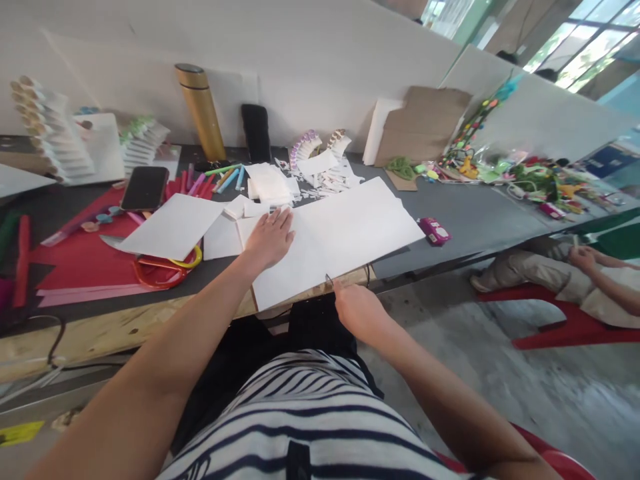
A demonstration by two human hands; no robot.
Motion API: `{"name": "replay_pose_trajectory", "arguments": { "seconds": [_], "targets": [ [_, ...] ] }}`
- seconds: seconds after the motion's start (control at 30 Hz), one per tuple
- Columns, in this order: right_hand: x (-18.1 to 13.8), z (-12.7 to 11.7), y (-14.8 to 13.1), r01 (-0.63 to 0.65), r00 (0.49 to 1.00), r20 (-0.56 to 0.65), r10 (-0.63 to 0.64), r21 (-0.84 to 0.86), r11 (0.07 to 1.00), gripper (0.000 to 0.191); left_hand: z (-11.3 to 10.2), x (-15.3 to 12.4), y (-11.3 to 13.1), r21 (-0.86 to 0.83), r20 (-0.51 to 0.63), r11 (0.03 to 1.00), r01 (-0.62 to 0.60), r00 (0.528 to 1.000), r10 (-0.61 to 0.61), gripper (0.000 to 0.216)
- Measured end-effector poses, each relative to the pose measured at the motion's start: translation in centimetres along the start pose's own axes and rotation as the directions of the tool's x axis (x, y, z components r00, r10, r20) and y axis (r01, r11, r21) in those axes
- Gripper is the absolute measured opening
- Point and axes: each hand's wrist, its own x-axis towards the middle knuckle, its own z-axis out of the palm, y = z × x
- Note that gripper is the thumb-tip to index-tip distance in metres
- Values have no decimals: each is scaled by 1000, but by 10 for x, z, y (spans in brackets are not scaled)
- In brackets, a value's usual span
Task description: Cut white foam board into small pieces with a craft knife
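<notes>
Resting left hand (273, 237): fingers flat, slightly parted, gripping nothing, on the white sheet (345, 223)
Right hand (359, 310): fingers closed around a slim tool (329, 278), its tip at the sheet's near edge
Sheet: under the left fingers, reaching beyond the right
Red-handled scissors (161, 283): left of the left fingers
Pink box (435, 231): right of both hands' fingers

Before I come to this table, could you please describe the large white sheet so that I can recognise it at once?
Start at the dark grey table, and find its wooden front edge. Partly covering that edge, the large white sheet lies under the left hand. It is the widest white piece lying there, clearly larger than the white card overlapping the scissors.
</notes>
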Motion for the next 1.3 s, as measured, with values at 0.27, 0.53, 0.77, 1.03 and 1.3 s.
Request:
{"name": "replay_pose_trajectory", "arguments": {
  "seconds": [0.27,0.53,0.77,1.03,1.3],
  "targets": [
    [-7,2,2,1,1000,29,0,-18,1000,56,2,0,-1,-12,-6,1000,5,1000,-5,64],
    [-15,4,3,-10,996,84,11,-13,1000,57,-2,1,0,-4,25,1000,2,1000,-2,65],
    [-35,-3,42,110,991,-101,-86,257,960,45,-5,-2,0,-23,-1,1000,6,1000,-6,64],
    [26,26,88,-110,917,-386,101,-3,994,49,-27,-14,1,-146,-144,988,-59,989,38,56],
    [42,33,98,-121,877,-474,78,-63,991,43,-38,-51,-38,-151,-182,972,-182,971,154,76]
  ]
}}
